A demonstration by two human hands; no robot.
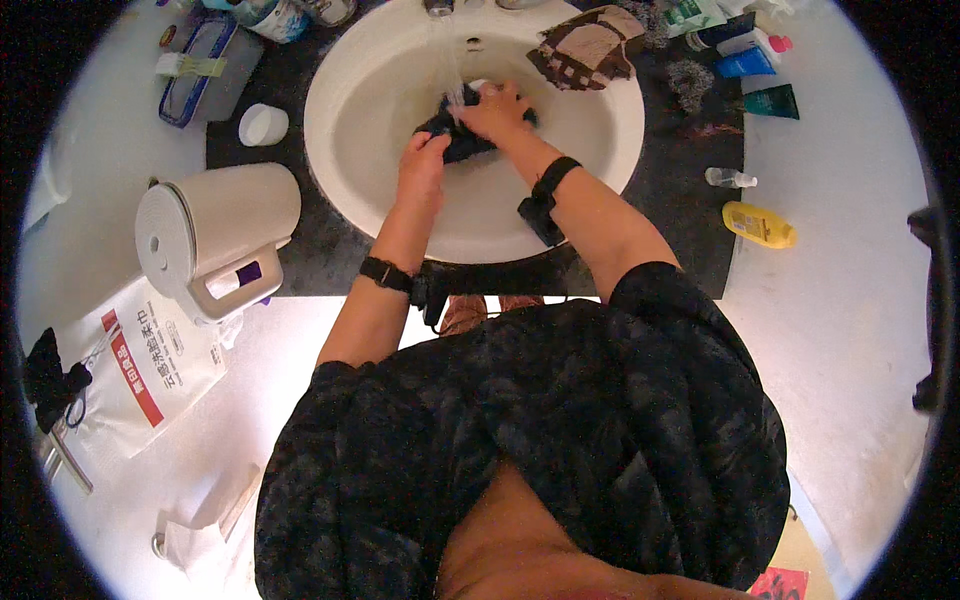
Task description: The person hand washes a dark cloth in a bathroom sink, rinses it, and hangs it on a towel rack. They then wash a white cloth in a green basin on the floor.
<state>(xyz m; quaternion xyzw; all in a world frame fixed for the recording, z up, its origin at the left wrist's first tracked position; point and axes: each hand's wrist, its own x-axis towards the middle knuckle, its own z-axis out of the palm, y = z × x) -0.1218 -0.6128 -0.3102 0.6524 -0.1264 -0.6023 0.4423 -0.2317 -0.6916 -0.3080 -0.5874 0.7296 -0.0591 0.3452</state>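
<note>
Water runs from the faucet (439, 6) at the top of the view into the white oval sink (356, 217). Under the stream, inside the basin, lies a dark wet cloth item (466, 146). My left hand (424, 161) grips its left side, with the thumb on top. My right hand (496, 112) is on its upper right part, fingers spread and bent over it. A small white thing, partly hidden, shows behind my right fingers. A brown and beige patterned cloth (589, 49) hangs over the sink's upper right rim.
Left of the sink are a white electric kettle (232, 217), a white round cap (263, 124) and a clear container with a blue rim (225, 71). Along the right stand a yellow bottle (757, 224), a small spray bottle (729, 178), a green tube (772, 101) and a grey mesh puff (690, 84).
</note>
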